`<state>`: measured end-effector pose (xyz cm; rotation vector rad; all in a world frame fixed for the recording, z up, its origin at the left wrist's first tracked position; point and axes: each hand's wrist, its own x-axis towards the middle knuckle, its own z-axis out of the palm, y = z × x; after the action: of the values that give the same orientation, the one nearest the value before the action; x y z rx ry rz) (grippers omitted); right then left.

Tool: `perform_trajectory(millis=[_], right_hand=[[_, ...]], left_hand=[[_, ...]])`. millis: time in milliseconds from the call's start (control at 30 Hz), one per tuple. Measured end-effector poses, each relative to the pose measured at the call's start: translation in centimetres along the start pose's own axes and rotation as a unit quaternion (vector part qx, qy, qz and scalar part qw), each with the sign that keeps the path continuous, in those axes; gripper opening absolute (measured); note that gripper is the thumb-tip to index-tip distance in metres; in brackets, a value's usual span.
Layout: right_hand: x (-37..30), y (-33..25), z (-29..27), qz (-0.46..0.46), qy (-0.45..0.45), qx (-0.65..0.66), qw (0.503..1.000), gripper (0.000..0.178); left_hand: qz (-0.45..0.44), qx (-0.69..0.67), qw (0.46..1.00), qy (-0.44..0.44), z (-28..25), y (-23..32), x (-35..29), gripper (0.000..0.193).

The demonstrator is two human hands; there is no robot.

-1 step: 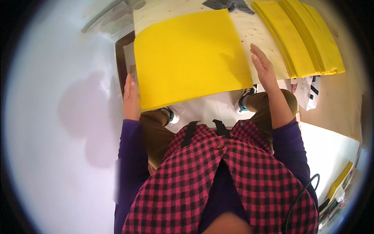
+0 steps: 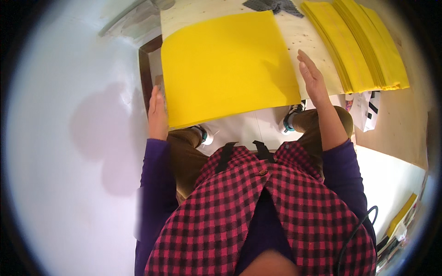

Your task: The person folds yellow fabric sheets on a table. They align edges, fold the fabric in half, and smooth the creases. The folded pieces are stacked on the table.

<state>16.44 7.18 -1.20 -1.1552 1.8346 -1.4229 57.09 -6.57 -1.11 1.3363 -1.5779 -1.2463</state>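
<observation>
A square of flat yellow fabric [image 2: 225,64], apparently several layers thick, lies on the pale wooden table [image 2: 317,41], its near edge reaching past the tabletop. At its left side, my left hand [image 2: 158,115] is upright with fingers stretched out, close to the edge; whether it touches cannot be made out. My right hand [image 2: 315,85] is off the fabric's right edge, palm turned inward, fingers extended and thumb a little apart. Neither hand holds anything. Folded yellow fabric stacks [image 2: 340,46] lie on the table to the right of my right hand.
A dark grey knitted piece [image 2: 274,6] lies at the table's far edge. Under the right stacks hangs or stands a white bag [image 2: 367,110] with black marks. A white wall [image 2: 92,184] is close on my left. My legs and shoes [image 2: 292,117] are below the near edge.
The whole view has shifted very slightly to the right. My hands keep the same open pose beside the fabric, the left one a touch higher.
</observation>
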Motion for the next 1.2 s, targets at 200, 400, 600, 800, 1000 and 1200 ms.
perform_trajectory(millis=[200,400,600,800,1000,1200], right_hand=[[1.9,0.5,2.6,0.031,-0.032,-0.030,0.999,0.073],[1.5,0.9,2.8,0.037,-0.045,-0.055,0.997,0.071],[1.6,1.1,2.7,0.019,-0.044,-0.062,0.997,0.068],[1.5,1.5,2.6,0.011,-0.051,-0.061,0.997,0.067],[1.6,1.9,2.5,-0.001,-0.053,-0.077,0.996,0.066],[1.5,2.0,2.5,-0.001,-0.055,-0.073,0.996,0.068]], left_hand=[[-0.014,-0.062,0.998,-0.029,0.9,1.1,-0.3,0.054],[-0.014,-0.022,0.999,-0.031,1.0,1.3,-1.1,0.046],[0.012,-0.016,0.999,-0.032,0.0,-0.8,-0.6,0.044],[0.091,0.151,0.984,-0.026,-2.1,-1.4,-1.2,0.039],[0.138,0.233,0.962,-0.033,-2.3,-1.5,-1.2,0.025],[0.169,0.239,0.956,-0.018,-1.9,-1.8,-1.2,0.019]])
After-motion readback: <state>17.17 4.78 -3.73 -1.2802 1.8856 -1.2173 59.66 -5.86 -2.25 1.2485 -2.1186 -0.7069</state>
